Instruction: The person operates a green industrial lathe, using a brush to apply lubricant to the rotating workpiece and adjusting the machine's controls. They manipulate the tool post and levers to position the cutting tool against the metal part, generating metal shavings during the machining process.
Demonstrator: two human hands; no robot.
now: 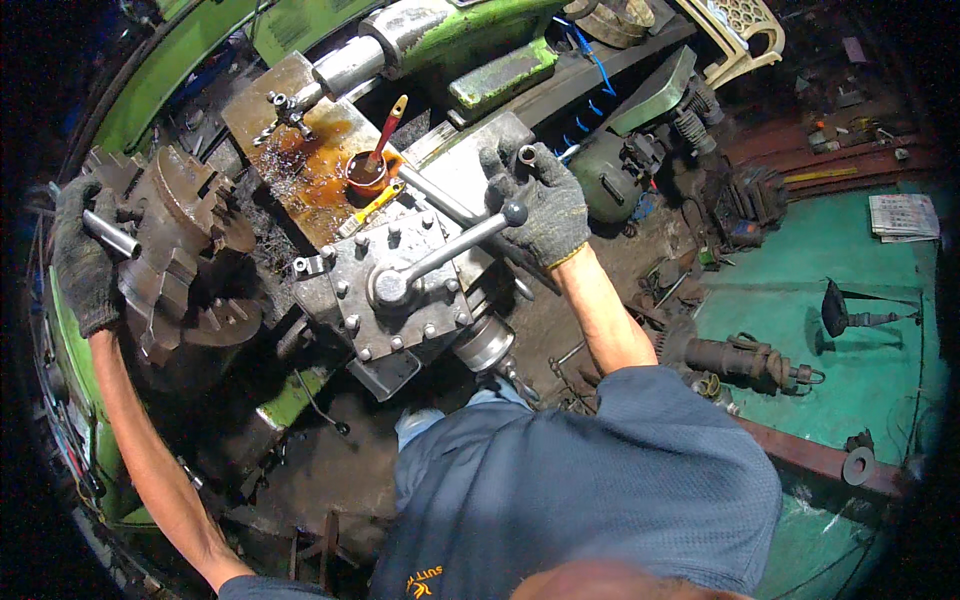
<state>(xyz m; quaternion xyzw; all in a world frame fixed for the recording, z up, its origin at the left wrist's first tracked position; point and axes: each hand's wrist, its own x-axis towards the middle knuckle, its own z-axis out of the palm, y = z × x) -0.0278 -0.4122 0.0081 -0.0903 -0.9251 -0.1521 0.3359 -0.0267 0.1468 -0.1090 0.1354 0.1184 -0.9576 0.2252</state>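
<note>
My left hand (pixel 82 255), in a dark grey knit glove, is at the far left beside the lathe chuck (pixel 175 255). Its fingers close round a short, bright metal cylinder (pixel 112 234) that juts toward the chuck's jaws. My right hand (pixel 545 205), gloved alike, is raised over the lathe carriage with its fingers curled. A small metal tube (pixel 527 156) shows its hollow end between those fingers; the rest of it is hidden. Just left of this hand is the black ball knob (pixel 514 212) of the tool post lever (pixel 455 247).
On the oily plate (pixel 300 180) stand a cup of dark liquid (pixel 366 176) with a red-handled brush (pixel 388 130) and a yellow-handled brush (pixel 375 207). A metal bar (pixel 435 194) lies across the carriage. The green tailstock (pixel 450 45) is at the back; a green motor (pixel 605 185) sits right.
</note>
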